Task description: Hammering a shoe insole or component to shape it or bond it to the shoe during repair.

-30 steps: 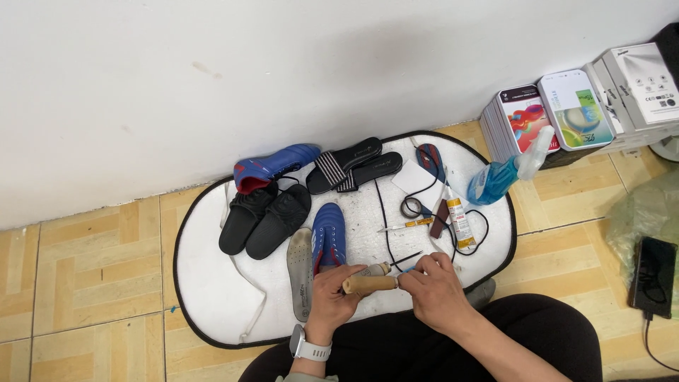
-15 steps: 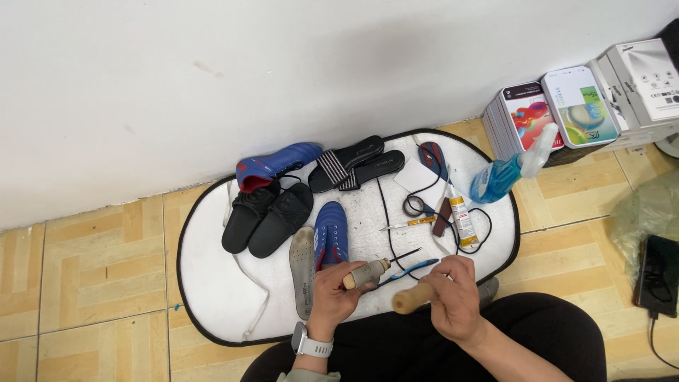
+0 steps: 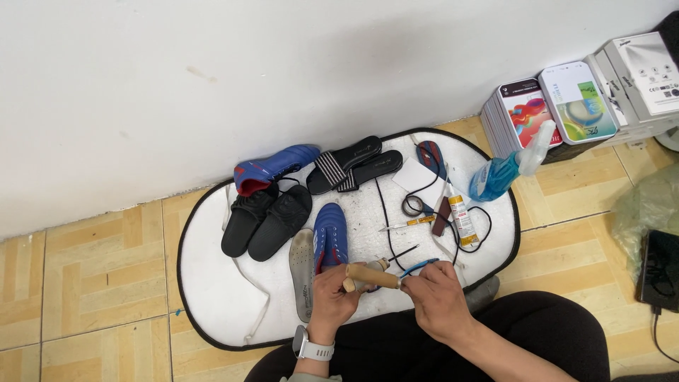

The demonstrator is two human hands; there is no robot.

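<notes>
A white oval mat (image 3: 212, 297) with a dark rim is lying on the tan tiled floor (image 3: 78, 283) against a white wall (image 3: 212, 71), carrying everything being worked on. Starting at its left, a pair of black slides (image 3: 265, 221) is sitting beside a blue football boot (image 3: 272, 170) at the far edge. Just right of them a grey insole (image 3: 303, 272) is lying alongside a second blue boot (image 3: 330, 235), sole up. Near the edge, the left hand (image 3: 332, 297), wearing a white wristwatch (image 3: 311, 349), is closing its grip around one end of a wooden-handled tool (image 3: 371, 276), and the right hand (image 3: 438, 304) is gripping the other end, where a blue cord (image 3: 419, 266) is trailing out. Further right, a pair of black striped sandals (image 3: 353, 166) is resting at the far side, with a tape roll (image 3: 412, 206), a screwdriver (image 3: 410, 223) and a glue tube (image 3: 461, 219) in the middle. A blue spray bottle (image 3: 506, 170) is lying tilted at the mat's right edge. Beyond it, a stack of flat boxes (image 3: 566, 106) is leaning near the wall. At the far right, a green plastic bag (image 3: 647, 209) and a dark phone (image 3: 659, 269) are resting on the floor.
</notes>
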